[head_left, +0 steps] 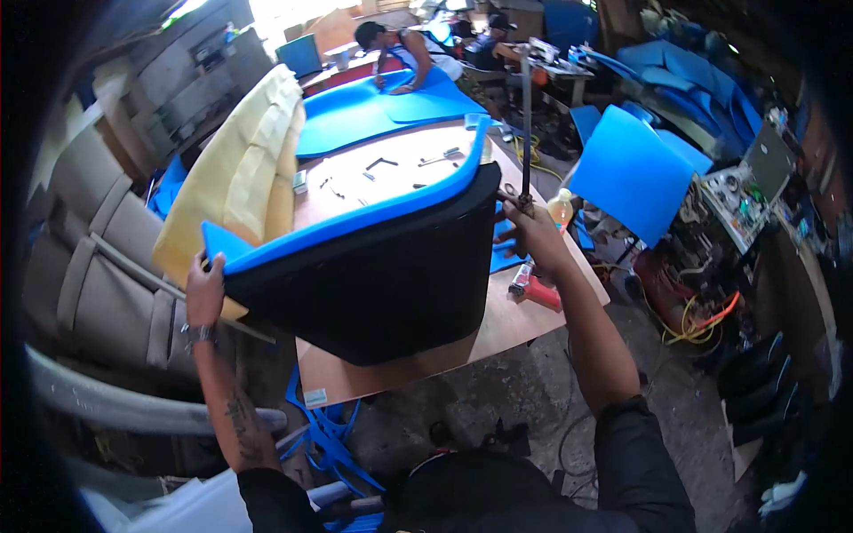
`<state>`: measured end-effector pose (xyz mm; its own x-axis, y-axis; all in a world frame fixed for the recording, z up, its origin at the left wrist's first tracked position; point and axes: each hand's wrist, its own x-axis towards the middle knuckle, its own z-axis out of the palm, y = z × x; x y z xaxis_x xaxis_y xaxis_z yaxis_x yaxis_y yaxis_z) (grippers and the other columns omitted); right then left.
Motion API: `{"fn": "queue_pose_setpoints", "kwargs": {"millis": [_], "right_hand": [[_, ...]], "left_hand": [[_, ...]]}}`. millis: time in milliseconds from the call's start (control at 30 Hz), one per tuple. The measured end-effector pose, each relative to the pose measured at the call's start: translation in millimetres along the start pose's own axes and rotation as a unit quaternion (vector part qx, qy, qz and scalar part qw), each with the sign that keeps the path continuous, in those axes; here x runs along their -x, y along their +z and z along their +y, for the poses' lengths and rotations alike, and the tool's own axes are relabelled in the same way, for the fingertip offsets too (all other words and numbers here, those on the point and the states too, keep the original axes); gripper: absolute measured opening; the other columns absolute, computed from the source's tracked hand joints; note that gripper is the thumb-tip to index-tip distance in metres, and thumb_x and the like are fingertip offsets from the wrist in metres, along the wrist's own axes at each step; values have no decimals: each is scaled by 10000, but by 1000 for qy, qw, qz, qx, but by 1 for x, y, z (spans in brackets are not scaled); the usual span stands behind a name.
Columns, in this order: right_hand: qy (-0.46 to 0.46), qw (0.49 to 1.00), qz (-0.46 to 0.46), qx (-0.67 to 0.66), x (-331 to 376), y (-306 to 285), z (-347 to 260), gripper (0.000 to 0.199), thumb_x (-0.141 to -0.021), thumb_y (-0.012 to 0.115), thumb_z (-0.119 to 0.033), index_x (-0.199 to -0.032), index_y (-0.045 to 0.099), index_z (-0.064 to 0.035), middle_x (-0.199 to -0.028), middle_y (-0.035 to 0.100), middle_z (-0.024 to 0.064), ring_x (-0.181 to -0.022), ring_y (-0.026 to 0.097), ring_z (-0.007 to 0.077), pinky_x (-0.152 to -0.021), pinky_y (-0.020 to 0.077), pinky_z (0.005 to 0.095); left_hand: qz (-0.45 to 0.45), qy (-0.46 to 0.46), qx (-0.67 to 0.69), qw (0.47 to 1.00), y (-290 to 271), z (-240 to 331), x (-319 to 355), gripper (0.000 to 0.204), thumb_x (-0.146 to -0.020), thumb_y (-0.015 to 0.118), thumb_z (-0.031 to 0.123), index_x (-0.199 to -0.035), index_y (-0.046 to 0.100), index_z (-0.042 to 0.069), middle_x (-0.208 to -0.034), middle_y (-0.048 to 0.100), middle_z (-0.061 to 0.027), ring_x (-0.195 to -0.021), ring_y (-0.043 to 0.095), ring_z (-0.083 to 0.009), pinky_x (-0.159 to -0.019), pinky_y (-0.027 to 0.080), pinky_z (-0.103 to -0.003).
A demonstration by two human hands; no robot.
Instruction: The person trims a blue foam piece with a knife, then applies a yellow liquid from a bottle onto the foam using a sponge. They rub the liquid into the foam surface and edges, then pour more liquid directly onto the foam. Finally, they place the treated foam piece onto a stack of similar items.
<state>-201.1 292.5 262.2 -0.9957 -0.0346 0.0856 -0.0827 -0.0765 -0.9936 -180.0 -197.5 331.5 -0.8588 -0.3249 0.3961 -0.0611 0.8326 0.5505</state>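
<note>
Stretching rightward above the table's (409,380) near edge, a panel (382,289) is clamped by the left hand (206,289). Scissors (525,183) are gripped by the right hand (536,236).

No text can be read; the pale label (315,397) on the table (508,322) seems too small.

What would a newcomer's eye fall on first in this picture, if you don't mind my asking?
Probably the large black piece in the middle, edged along the top with bright blue foam, its left corner held by the left hand. Next, perhaps, the broad blue sheet to the right of the table, and the tall pale-yellow padding along the table's left side.
</note>
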Motion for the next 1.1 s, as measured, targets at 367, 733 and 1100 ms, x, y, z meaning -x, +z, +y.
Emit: {"fn": "queue_pose_setpoints", "kwargs": {"millis": [367, 733, 1100], "right_hand": [[-55, 903, 115, 410, 141, -79, -100, 288, -867, 555, -133, -1134, 534, -29, -996, 597, 140, -861, 579, 198, -765, 450, 316], [-204, 842, -24, 498, 76, -118, -139, 300, -738, 664, -48, -1035, 627, -27, -717, 568, 131, -579, 559, 257, -527, 426, 332], [-269, 825, -78, 492, 63, -130, -152, 218, -745, 649, -62, -953, 645, 4, -680, 573, 162, -559, 561, 293, -504, 420, 347]], "left_hand": [[-295, 250, 152, 909, 16, 232, -5, 577, -895, 455, 480, -1124, 539, -42, -1009, 601, -185, -910, 587, -238, -820, 445, -338], [-249, 339, -81, 903, 139, 320, 1, 386, -863, 564, 289, -674, 552, -48, -579, 494, -177, -519, 443, -230, -540, 358, -405], [-168, 327, -42, 929, 140, 322, 24, 295, -867, 570, 250, -809, 591, -39, -595, 501, -137, -534, 451, -174, -542, 387, -337]]}}
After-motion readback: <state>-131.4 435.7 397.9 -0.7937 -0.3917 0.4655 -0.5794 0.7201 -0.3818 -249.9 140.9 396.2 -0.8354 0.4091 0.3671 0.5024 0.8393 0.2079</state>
